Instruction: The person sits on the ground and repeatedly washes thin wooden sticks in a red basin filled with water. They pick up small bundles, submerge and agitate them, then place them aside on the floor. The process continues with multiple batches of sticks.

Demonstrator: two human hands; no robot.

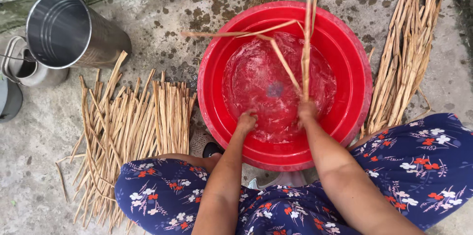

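A big red plastic basin [345, 52] holds rippling water. Both my hands reach into it from the near side. My right hand [306, 110] grips a few long tan dried stalks [306, 43] that stand up out of the water, with one bent stalk crossing leftward over the basin. My left hand [246, 120] is fisted at the water's near edge, next to the stalks' lower ends; whether it holds any is hidden. My knees in a blue floral dress flank the basin.
A pile of cut dried stalks [133, 126] lies on the concrete at left, another bundle [406, 52] at right. A steel bucket [69, 30] and a metal kettle [24, 67] stand at upper left. A sandal [204, 144] shows by the basin.
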